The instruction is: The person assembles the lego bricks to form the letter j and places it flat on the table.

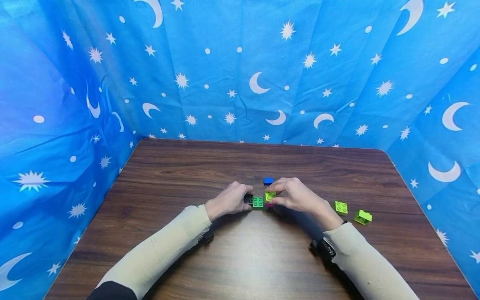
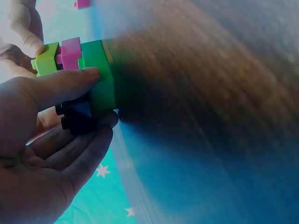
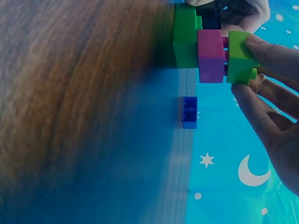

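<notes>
A long green brick (image 1: pixel 258 202) lies on the table, bearing a black brick (image 2: pixel 78 114) at its left end and a pink brick (image 3: pixel 210 56) at its right end. My left hand (image 1: pixel 233 198) grips the green brick at the black end, its thumb against one side and fingers at the other. With thumb and fingers, my right hand (image 1: pixel 294 193) pinches a lime brick (image 3: pixel 239 58) over the pink one. Pink studs show in a narrow gap between these two in the right wrist view. Bare green studs show between the black and pink bricks.
A blue brick (image 1: pixel 268 181) lies just behind the stack. Two more lime bricks, one studs-up (image 1: pixel 341 207) and one tipped over (image 1: pixel 363 217), lie right of my right wrist. A pink piece (image 2: pixel 81 3) shows at the left wrist view's top edge. Starry blue cloth (image 1: pixel 240 75) surrounds the table.
</notes>
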Action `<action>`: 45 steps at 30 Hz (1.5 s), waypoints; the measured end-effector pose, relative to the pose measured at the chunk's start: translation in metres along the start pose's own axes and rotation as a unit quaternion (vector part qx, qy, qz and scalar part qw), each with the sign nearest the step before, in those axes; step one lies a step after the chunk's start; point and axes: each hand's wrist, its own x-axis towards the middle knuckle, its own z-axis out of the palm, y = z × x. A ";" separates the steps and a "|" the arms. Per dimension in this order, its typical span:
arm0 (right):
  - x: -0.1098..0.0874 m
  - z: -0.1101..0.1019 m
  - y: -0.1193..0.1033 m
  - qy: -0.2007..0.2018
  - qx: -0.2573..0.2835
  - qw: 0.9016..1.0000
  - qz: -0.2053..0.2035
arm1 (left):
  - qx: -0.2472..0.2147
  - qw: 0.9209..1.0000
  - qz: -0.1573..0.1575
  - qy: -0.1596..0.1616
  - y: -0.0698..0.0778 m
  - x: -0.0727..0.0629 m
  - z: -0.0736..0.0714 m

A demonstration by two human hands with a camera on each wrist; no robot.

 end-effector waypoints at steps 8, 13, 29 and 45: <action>0.001 -0.001 -0.003 -0.006 -0.004 1.000 -0.004 | -0.004 1.000 0.002 -0.003 0.000 0.001 0.001; 0.002 -0.001 -0.004 -0.007 -0.008 1.000 -0.007 | -0.006 1.000 0.002 -0.001 0.000 0.001 0.001; 0.009 -0.001 -0.004 -0.033 -0.013 0.999 0.001 | -0.010 1.000 0.002 -0.002 0.000 0.001 -0.002; 0.015 -0.005 -0.013 -0.063 -0.039 0.997 0.028 | -0.001 1.000 0.013 -0.009 0.002 -0.001 -0.002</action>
